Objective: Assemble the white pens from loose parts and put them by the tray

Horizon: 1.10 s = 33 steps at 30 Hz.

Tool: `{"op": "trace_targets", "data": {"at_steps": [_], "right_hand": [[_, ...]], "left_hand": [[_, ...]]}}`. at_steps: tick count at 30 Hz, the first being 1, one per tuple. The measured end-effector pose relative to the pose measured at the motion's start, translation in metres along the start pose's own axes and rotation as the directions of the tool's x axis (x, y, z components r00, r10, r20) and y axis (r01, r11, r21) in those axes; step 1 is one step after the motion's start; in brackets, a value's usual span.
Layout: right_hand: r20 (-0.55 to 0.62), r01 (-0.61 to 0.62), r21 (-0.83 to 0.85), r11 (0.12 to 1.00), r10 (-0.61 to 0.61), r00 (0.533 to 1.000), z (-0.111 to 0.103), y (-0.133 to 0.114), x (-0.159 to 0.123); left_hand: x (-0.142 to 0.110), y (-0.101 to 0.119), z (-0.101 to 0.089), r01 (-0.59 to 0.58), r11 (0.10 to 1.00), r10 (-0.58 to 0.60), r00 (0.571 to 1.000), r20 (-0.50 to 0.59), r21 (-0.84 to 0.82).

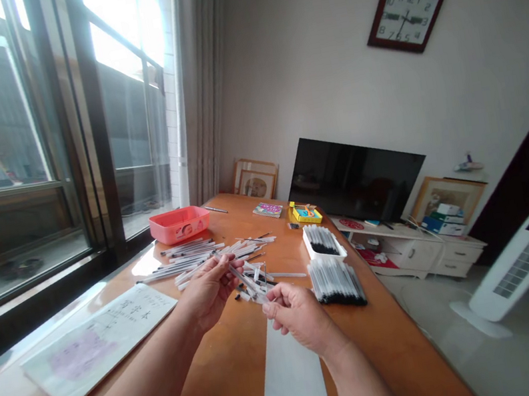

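Wooden dining table (227,383) beside a bright window (128,112), strewn with loose clear pen barrels (203,255); left hand (209,293) and right hand (301,319) pinch one slim barrel (247,283) in a narrow grip above the tabletop; a fumbled hold could drop it into the heap, scattering the pile.

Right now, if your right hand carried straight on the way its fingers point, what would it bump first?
The right hand already touches the clear pen at its fingertips. Past that, it would probably meet the left hand, though depth is hard to judge.
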State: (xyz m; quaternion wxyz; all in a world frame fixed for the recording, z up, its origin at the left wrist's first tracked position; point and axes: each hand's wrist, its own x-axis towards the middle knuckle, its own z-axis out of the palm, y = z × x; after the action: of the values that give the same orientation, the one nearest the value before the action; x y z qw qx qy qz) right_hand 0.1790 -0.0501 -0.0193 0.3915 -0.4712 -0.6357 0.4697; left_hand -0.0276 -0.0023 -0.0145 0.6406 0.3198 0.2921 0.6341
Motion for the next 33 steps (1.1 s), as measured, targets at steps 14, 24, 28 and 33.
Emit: {"op": "trace_targets", "data": {"at_steps": [14, 24, 28, 33], "right_hand": [[-0.025, 0.011, 0.029, 1.0, -0.01, 1.0, 0.0058, 0.0041, 0.002], [-0.107, 0.074, 0.068, 0.995, -0.067, 0.992, 0.0061, 0.0061, 0.0055], [-0.176, 0.083, 0.103, 0.991, -0.064, 0.982, 0.0064, 0.0046, 0.0066], [-0.232, 0.131, 0.105, 0.986, -0.104, 0.967, 0.0099, 0.0036, 0.0069]], "left_hand": [[-0.0027, -0.006, 0.0044, 0.022, 0.999, -0.023, 0.998, 0.058, 0.025], [-0.0085, -0.0057, 0.0081, 0.043, 0.994, -0.051, 0.996, 0.073, 0.105], [-0.0094, -0.0053, 0.0061, 0.038, 0.981, -0.058, 0.994, 0.096, 0.19], [-0.0082, -0.0083, 0.0082, 0.034, 0.981, -0.045, 0.998, 0.054, 0.193]]}}
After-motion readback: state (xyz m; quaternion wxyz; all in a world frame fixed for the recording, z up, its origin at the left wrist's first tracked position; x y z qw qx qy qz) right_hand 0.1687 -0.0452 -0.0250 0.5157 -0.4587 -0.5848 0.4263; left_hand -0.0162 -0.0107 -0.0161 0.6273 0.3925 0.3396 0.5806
